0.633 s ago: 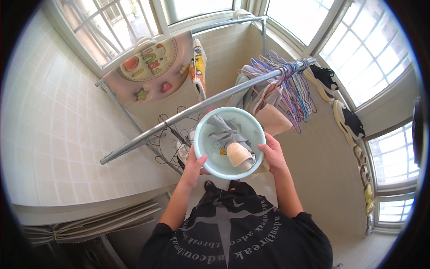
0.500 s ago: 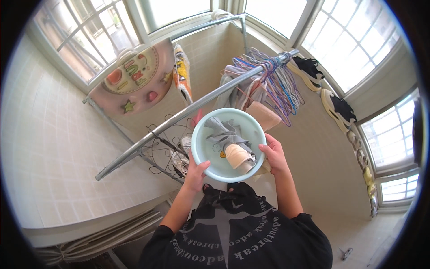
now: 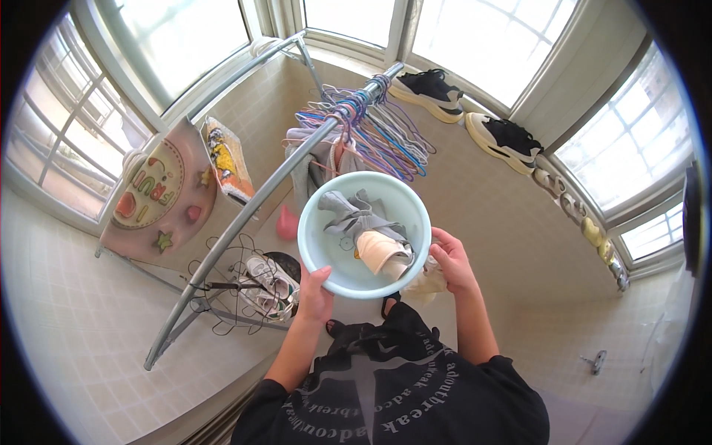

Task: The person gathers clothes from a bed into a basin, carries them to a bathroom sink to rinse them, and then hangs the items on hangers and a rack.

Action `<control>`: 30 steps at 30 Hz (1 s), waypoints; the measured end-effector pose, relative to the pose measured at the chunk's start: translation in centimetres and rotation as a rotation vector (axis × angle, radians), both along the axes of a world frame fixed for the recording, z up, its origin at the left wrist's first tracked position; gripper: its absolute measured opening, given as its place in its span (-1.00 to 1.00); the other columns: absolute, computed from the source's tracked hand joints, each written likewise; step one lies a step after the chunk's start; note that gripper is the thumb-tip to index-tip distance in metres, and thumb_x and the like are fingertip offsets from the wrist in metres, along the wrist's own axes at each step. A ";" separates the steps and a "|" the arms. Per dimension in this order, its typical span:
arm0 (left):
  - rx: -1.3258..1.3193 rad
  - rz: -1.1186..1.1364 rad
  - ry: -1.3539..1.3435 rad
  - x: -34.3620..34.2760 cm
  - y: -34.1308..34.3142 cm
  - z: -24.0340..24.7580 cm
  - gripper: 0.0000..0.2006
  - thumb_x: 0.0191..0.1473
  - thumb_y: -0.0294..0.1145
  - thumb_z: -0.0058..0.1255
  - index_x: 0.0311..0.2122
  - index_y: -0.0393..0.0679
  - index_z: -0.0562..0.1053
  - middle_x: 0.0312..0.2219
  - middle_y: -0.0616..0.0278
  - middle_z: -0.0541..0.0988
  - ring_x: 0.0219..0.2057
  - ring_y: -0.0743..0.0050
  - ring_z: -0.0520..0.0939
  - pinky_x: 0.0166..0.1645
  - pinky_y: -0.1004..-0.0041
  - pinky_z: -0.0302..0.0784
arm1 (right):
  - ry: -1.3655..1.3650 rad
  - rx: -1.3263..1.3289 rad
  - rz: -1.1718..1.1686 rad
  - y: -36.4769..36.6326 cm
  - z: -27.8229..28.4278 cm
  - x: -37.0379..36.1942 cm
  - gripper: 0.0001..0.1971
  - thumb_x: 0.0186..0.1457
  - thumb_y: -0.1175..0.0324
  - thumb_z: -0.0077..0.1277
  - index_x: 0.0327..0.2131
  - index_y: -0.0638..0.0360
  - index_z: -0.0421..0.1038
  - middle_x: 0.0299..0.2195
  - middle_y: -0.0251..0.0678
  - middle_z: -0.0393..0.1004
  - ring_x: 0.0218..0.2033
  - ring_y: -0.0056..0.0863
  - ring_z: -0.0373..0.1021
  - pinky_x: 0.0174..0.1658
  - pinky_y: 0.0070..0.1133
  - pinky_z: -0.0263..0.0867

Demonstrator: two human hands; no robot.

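Two hands carry a pale blue basin [image 3: 330, 256] at chest height. Left hand [image 3: 315, 293] grips the near-left rim, thumb over the edge. Right hand [image 3: 451, 259] grasps the right rim, fingers curled under. Inside lie a grey garment [image 3: 354, 215] and a beige rolled cloth [image 3: 377, 254]. Just beyond the basin, a metal drying rail [image 3: 245, 211] with coloured hangers [image 3: 382, 126]; black sneakers [image 3: 430, 90] sit on the windowsill.

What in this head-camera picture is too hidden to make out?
- Fingers of the right hand: behind the light blue basin and a cream cloth.
- Left hand: fingers under the basin.
- Person's feet: mostly covered by the basin.
- Grey garments: bunched, kind unclear.
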State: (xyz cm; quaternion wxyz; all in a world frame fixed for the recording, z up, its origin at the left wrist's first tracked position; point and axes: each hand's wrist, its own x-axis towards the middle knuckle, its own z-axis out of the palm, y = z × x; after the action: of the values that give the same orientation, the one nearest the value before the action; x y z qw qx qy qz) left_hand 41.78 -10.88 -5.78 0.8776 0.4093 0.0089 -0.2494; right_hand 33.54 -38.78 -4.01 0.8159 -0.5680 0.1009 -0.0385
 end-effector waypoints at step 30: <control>0.118 0.503 -0.205 16.6 -7.7 16.0 -0.46 0.02 -0.22 -0.10 0.13 -0.19 0.27 -0.01 0.21 0.47 0.02 0.31 0.51 0.09 0.33 0.41 | -0.376 -0.131 0.201 -21.0 8.8 16.4 -0.61 0.11 0.32 0.11 -0.06 0.39 0.41 -0.57 -0.44 0.39 -0.59 -0.78 0.26 -0.51 -0.80 0.12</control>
State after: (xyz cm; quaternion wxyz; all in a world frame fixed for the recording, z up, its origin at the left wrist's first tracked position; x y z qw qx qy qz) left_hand 58.33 -18.59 10.23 0.8829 0.4678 0.0358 0.0200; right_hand 49.99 -59.76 4.83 0.7816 -0.6097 -0.1128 -0.0687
